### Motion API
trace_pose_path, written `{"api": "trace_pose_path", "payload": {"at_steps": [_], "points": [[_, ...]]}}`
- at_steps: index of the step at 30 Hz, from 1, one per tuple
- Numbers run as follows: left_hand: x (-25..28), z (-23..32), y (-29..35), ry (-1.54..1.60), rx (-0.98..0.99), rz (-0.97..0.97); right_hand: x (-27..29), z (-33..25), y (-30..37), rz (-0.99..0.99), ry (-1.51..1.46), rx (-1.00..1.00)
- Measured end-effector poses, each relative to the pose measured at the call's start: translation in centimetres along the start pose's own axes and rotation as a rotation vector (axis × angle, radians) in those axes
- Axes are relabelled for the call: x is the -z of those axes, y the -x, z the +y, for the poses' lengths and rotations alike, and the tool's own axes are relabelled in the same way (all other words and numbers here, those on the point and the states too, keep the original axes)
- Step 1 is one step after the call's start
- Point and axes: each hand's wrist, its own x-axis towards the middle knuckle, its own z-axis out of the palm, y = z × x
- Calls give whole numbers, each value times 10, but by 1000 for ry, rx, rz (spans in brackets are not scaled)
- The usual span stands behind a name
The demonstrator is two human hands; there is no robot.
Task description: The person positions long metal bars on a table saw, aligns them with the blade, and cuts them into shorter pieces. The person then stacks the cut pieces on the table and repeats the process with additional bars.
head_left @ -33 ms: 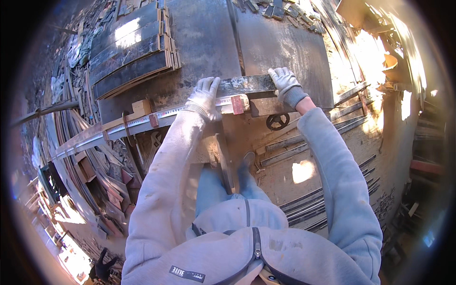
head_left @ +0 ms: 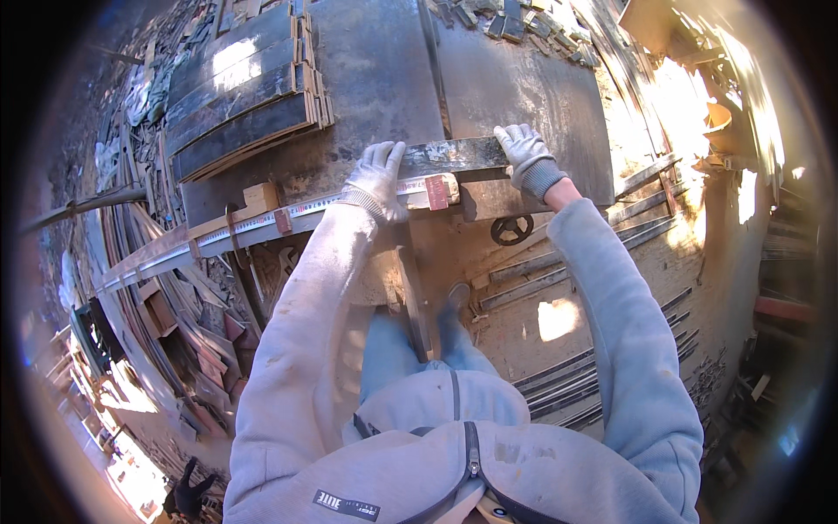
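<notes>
A dark, flat metal strip [head_left: 454,155] lies across the front edge of a large steel machine table [head_left: 375,70]. My left hand [head_left: 377,179], in a pale work glove, grips the strip's left end, right above a measuring rail [head_left: 262,220] with red stops. My right hand [head_left: 524,153], also gloved, holds the strip's right end with its fingers curled over the far edge. Both grey sleeves reach up from the lower edge.
A stack of dark sheets [head_left: 244,96] lies on the table at upper left. A black handwheel [head_left: 511,229] sits under the table front. Long metal bars [head_left: 594,367] lie on the ground at right, and scrap strips [head_left: 166,297] are piled at left.
</notes>
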Motion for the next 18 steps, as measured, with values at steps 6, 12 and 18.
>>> {"api": "trace_pose_path", "payload": {"at_steps": [6,12,18], "points": [[12,12,-2,-77,106,-97,-6,-5,-4,-21,58,-57],[12,9,-3,-124,70,-76,-7,-5,-5,29,17,-66],[6,0,-4,-145,-9,-34,2,-10,-8,-17,21,-118]]}}
